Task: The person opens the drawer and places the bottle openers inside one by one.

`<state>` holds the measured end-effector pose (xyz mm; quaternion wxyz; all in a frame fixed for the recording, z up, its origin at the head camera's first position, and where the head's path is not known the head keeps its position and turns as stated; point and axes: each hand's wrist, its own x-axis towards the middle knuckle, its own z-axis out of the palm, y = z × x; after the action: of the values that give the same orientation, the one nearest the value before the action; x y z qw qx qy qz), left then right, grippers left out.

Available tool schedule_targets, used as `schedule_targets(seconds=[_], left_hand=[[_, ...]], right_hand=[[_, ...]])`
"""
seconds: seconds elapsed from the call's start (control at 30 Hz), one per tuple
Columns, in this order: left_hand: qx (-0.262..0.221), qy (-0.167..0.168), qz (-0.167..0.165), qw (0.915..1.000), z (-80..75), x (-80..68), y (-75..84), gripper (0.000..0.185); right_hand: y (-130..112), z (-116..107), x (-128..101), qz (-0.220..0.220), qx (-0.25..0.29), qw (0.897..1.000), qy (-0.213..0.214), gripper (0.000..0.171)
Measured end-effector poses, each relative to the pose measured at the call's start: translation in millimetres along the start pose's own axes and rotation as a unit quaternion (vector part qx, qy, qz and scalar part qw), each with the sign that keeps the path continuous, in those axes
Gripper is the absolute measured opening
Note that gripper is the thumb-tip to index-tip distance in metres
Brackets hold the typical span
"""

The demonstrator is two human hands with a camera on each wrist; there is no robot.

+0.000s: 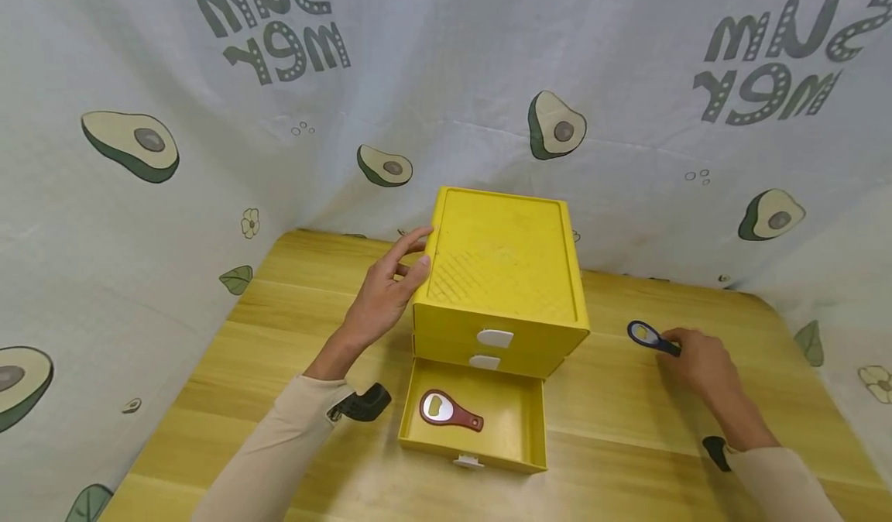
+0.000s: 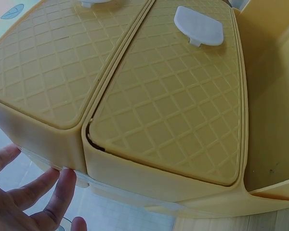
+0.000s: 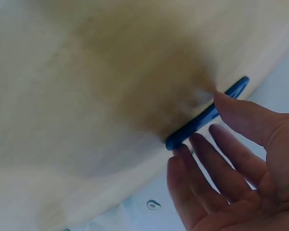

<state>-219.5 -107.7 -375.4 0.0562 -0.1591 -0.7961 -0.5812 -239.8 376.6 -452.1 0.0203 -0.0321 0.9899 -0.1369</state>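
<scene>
While the left hand [image 1: 382, 293] rests straight fingers on the yellow drawer unit [image 1: 503, 274], the right hand [image 1: 700, 363] touches the blue bottle opener [image 1: 650, 337] on the tabletop [image 1: 620, 421]; whether it is pinched is unclear. Opener: likely light, stiff; take by the handle. Bottom drawer [image 1: 519, 429], open: holds one red bottle opener [image 1: 449, 410].

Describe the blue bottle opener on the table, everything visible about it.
The blue bottle opener lies flat on the wooden table, to the right of the yellow drawer cabinet and apart from it. It has a rounded dark blue head with a pale, metal-looking centre and a short dark handle; the shell looks like plastic. The right hand is at the handle end, its fingertips touching it without closing round it. The right wrist view shows it edge-on, thin and blue.
</scene>
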Motion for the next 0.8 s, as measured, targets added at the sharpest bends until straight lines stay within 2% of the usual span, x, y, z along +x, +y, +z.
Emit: schedule_targets(seconds=[0.1, 0.43, 0.8], left_hand=[[0.000, 0.001, 0.000, 1.0000, 0.0, 0.4, 0.5, 0.049], [-0.002, 0.003, -0.004, 1.0000, 0.0, -0.8, 1.9, 0.048], [0.001, 0.001, -0.003, 1.0000, 0.7, -0.6, 0.9, 0.049]], right_hand=[[2.2, 0.7, 0.4, 0.005, -0.002, 1.000, -0.009, 0.036], [3.3, 6.4, -2.0, -0.014, 0.010, 1.000, 0.020, 0.030], [-1.8, 4.3, -9.3, 0.006, 0.030, 0.999, 0.026, 0.031]])
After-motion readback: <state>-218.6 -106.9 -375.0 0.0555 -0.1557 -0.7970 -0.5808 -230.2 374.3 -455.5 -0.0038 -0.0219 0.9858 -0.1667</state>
